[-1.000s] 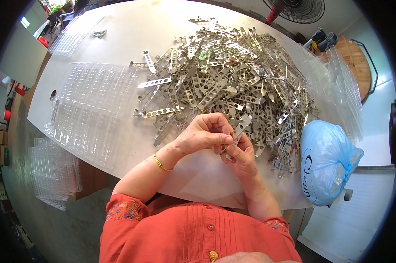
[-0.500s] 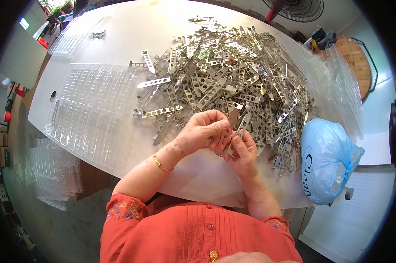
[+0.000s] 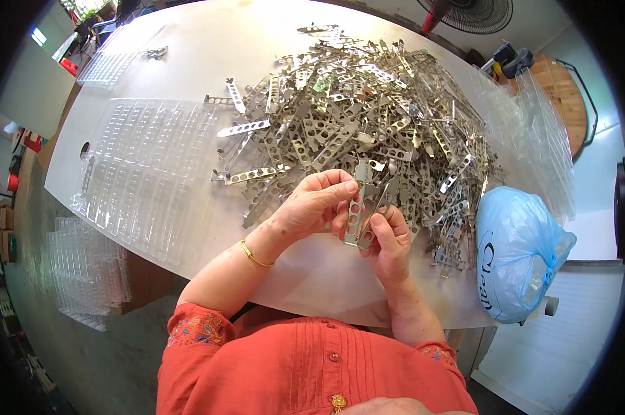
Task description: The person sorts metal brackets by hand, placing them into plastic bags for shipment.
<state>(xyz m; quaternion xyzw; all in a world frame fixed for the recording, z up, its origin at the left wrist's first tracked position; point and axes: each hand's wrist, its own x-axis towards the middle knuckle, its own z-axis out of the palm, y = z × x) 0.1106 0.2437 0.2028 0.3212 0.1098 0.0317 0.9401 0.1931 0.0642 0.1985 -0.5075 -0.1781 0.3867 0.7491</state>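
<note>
A perforated metal bracket is standing nearly upright between the left hand's pinching fingertips, seemingly for inspection; the right hand's fingers are gripping another bracket beside it, near the heaped brackets on the table.

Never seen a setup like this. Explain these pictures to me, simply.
There is no robot here: these are a person's own bare hands. Every picture comes from one camera worn on the head, looking forward and down, so the sleeves show too.

On the pale table lies a big heap of metal strips, many with round holes. To its left is a clear plastic tray; to its right, a blue plastic bag.

The left hand holds a holed strip upright. The right hand holds another strip beside it. Fingers partly cover both.
</note>
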